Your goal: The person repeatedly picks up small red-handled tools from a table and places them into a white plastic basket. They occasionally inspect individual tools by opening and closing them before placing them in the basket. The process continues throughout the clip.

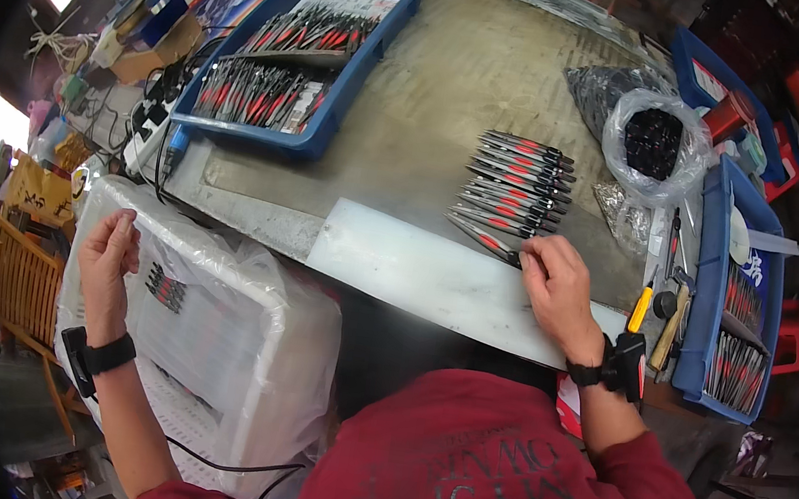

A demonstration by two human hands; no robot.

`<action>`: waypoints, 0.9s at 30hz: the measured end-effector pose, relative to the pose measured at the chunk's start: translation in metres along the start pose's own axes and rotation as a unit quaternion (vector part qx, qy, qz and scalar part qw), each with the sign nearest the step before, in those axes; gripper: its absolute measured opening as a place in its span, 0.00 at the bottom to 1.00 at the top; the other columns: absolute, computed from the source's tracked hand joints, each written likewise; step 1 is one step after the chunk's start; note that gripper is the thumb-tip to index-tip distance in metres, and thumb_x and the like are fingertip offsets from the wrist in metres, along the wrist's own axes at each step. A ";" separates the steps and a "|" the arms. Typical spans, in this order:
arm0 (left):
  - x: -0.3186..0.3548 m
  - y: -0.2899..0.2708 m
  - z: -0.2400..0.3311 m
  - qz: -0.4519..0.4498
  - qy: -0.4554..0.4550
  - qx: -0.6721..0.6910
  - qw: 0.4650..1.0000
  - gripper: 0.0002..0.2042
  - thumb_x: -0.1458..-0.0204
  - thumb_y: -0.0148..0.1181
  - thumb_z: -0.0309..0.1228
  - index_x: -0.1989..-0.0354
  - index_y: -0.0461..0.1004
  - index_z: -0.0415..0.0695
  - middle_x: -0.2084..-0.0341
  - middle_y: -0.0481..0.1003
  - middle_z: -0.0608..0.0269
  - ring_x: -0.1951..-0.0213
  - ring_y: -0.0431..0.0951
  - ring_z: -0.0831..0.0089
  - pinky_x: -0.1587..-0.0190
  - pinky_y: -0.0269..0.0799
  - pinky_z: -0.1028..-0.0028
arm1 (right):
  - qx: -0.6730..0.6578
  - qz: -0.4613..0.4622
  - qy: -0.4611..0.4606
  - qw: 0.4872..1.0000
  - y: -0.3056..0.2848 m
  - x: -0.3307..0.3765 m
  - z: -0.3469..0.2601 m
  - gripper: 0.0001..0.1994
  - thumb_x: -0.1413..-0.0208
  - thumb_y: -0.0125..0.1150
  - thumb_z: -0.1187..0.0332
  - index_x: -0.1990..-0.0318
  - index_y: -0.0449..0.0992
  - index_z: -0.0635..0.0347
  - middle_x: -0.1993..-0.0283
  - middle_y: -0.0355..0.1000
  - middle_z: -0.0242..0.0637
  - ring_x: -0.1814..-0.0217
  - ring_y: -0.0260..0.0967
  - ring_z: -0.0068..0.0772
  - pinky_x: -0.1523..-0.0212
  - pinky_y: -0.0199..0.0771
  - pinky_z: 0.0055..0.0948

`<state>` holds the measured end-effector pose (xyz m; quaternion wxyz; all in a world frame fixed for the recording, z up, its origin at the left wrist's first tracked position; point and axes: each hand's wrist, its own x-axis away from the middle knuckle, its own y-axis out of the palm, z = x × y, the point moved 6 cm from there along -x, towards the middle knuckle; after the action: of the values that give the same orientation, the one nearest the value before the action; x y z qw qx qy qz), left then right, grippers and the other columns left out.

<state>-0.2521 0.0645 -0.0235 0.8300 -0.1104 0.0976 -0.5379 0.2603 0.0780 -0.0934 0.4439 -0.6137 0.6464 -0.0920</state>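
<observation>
A row of several slim pen-shaped tools (519, 185), grey and black with red middles, lies on the table in front of me. My right hand (556, 285) is at the near end of this row, fingers closed at the dark tip of the nearest pen-shaped tool (484, 236). Raised over the left side of a white plastic-lined crate (293, 326), my left hand (111, 252) has its fingers pinched together; anything between them is too small to make out. Inside the crate is a small stack of similar tools (166, 289).
A blue tray (318, 143) at the back left holds many such tools; another blue tray (697, 369) stands at the right. A bag of black parts (654, 142), a yellow-handled screwdriver (639, 309) and a white board (398, 259) lie on the table (433, 72).
</observation>
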 end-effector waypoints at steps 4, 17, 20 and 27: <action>0.018 0.044 0.037 -0.068 0.053 -0.004 0.996 0.09 0.45 0.54 0.31 0.62 0.74 0.37 0.78 0.70 0.68 0.81 0.64 0.87 0.79 0.57 0.87 | 0.093 -0.077 0.024 0.992 0.006 0.001 0.016 0.05 0.51 0.56 0.71 0.68 0.72 0.62 0.69 0.68 0.43 0.64 0.66 0.47 0.64 0.66 0.39; 0.059 0.114 0.080 -0.178 0.073 -0.054 0.980 0.09 0.48 0.57 0.27 0.61 0.74 0.36 0.76 0.71 0.70 0.77 0.65 0.87 0.76 0.60 0.86 | 0.111 -0.224 0.071 0.966 0.015 0.004 0.027 0.08 0.48 0.54 0.66 0.66 0.69 0.62 0.66 0.69 0.44 0.61 0.65 0.47 0.59 0.60 0.39; 0.072 0.140 0.088 -0.200 0.100 -0.089 0.971 0.08 0.49 0.57 0.23 0.61 0.74 0.35 0.73 0.73 0.69 0.72 0.69 0.84 0.69 0.66 0.83 | 0.081 -0.212 0.078 0.971 0.008 0.001 0.019 0.07 0.48 0.53 0.67 0.67 0.68 0.62 0.67 0.68 0.45 0.63 0.65 0.47 0.60 0.59 0.38; 0.117 0.218 0.124 -0.278 0.423 -0.216 0.835 0.11 0.57 0.59 0.21 0.63 0.73 0.38 0.69 0.73 0.55 0.68 0.72 0.60 0.66 0.68 0.71 | 0.012 -0.128 -0.059 0.990 -0.015 -0.009 -0.042 0.06 0.50 0.54 0.72 0.68 0.66 0.62 0.71 0.65 0.42 0.67 0.62 0.45 0.63 0.58 0.35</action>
<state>0.0197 0.0541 0.0267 0.4782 -0.0708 0.5180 -0.7057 0.2403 0.0648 -0.0545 0.4734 -0.6903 0.5339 -0.1196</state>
